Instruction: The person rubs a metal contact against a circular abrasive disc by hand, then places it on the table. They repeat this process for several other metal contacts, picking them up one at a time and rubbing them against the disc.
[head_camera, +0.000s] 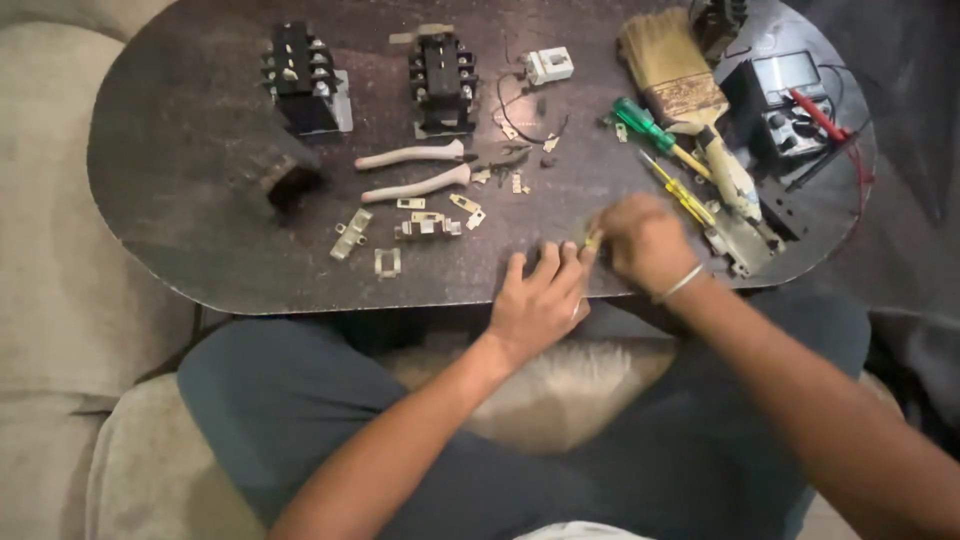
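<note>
My left hand (538, 300) lies palm down at the near edge of the dark oval table (180, 150), fingers spread and pointing away from me. My right hand (645, 240), with a metal bangle on the wrist, is curled just right of it. Its fingertips pinch a small yellowish part (593, 240) that touches my left fingertips. What that part is I cannot make out through the blur. A yellow-handled screwdriver (678, 188) lies just beyond my right hand.
Two black contactor blocks (300, 78) (443, 80) stand at the back. Pliers with pale handles (420, 170) and several small metal brackets (425, 226) lie mid-table. A green screwdriver (650, 130), paintbrush (680, 85) and multimeter (790, 100) with red probe fill the right side.
</note>
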